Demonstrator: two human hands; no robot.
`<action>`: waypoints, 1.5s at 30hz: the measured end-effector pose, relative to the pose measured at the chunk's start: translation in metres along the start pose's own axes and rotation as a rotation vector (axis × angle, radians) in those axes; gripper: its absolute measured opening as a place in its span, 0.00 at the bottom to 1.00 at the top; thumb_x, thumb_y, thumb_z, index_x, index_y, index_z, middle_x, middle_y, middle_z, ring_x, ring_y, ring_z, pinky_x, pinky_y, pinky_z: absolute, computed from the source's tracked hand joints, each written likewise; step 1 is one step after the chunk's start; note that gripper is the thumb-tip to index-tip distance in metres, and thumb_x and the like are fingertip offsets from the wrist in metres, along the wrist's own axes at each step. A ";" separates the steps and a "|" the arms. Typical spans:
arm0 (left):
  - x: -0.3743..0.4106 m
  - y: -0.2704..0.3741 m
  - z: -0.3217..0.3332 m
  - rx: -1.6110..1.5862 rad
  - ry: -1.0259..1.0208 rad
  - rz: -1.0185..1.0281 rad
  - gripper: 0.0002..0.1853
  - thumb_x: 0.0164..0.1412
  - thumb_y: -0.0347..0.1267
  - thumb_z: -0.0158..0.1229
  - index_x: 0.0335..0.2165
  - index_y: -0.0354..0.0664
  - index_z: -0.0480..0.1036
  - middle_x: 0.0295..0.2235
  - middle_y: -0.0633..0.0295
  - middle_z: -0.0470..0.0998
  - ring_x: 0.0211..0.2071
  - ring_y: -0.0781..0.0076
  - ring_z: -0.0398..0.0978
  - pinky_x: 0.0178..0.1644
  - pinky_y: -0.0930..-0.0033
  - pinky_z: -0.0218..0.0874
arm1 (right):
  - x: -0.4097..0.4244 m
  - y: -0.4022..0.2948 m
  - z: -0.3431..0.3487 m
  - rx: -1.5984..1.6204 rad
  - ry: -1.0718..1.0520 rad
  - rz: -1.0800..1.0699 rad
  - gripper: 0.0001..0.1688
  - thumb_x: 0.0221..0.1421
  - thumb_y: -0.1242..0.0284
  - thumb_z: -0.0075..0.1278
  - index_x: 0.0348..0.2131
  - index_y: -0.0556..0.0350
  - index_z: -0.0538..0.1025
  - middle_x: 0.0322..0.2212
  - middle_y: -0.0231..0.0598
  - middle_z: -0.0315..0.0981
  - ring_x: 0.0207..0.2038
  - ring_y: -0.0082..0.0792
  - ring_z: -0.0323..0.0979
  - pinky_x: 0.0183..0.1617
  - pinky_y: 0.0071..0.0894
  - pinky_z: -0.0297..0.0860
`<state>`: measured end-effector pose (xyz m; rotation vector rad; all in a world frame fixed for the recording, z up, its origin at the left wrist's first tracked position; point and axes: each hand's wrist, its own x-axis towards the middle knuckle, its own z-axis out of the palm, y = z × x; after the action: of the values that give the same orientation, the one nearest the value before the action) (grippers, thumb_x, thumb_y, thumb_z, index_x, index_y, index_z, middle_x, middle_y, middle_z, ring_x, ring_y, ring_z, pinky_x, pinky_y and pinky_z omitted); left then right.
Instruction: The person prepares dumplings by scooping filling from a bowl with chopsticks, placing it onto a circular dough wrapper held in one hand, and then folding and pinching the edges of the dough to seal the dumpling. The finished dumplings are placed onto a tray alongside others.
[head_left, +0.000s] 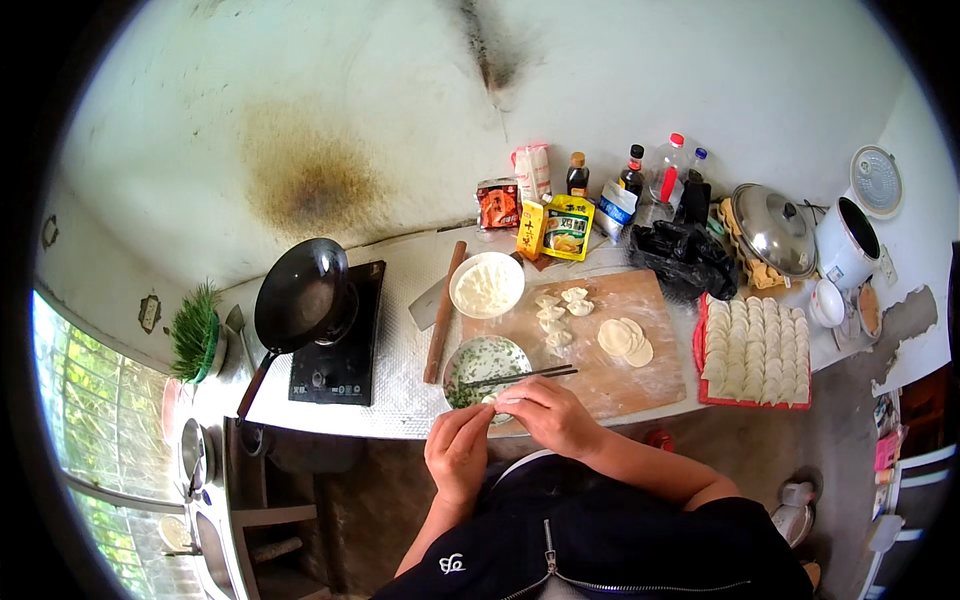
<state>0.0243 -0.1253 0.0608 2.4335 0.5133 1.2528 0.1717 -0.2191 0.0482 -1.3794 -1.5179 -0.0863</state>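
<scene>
My left hand (459, 450) and my right hand (551, 416) meet at the counter's front edge, fingertips pinching a small dumpling (489, 400) that they mostly hide. Just beyond them is a patterned bowl (480, 360) with green flecks inside; whether these are filling or decoration I cannot tell. Dark chopsticks (525, 375) rest across its rim. On the floured wooden board (637, 300) lie several folded dumplings (555, 326) and a fanned stack of round dough wrappers (626, 341). A white bowl of flour or dough (489, 285) stands behind, beside a wooden rolling pin (446, 315).
Left, a black wok (304, 296) leans on an induction cooker (337, 375), its handle over the counter edge. A cleaver blade (427, 304) shows by the rolling pin. Rows of dumplings (757, 349) fill a red-edged tray at right. Seasoning packets (568, 227) and a black plastic bag (682, 259) stand behind.
</scene>
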 end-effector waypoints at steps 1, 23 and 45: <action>0.000 0.001 0.000 0.000 -0.005 -0.007 0.11 0.43 0.18 0.65 0.30 0.39 0.80 0.30 0.60 0.80 0.30 0.64 0.77 0.34 0.68 0.68 | 0.000 0.000 0.000 0.000 -0.001 0.003 0.12 0.45 0.83 0.55 0.34 0.60 0.76 0.34 0.39 0.72 0.38 0.40 0.73 0.43 0.34 0.71; -0.017 -0.024 0.023 -0.097 -0.182 -0.259 0.13 0.48 0.19 0.65 0.36 0.37 0.79 0.34 0.54 0.78 0.35 0.64 0.77 0.37 0.70 0.70 | -0.016 0.027 0.013 0.061 -0.051 0.188 0.10 0.44 0.86 0.55 0.30 0.57 0.75 0.30 0.39 0.73 0.35 0.42 0.74 0.38 0.36 0.71; -0.011 -0.027 0.022 -0.166 -0.262 -0.426 0.20 0.50 0.21 0.65 0.44 0.40 0.76 0.54 0.50 0.66 0.51 0.57 0.70 0.45 0.68 0.72 | -0.114 0.313 -0.029 -0.540 -0.015 0.766 0.12 0.46 0.76 0.60 0.35 0.55 0.78 0.32 0.43 0.78 0.35 0.40 0.76 0.40 0.35 0.72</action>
<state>0.0323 -0.1104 0.0284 2.1534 0.7658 0.7576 0.4065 -0.2108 -0.1898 -2.3152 -0.9100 -0.0041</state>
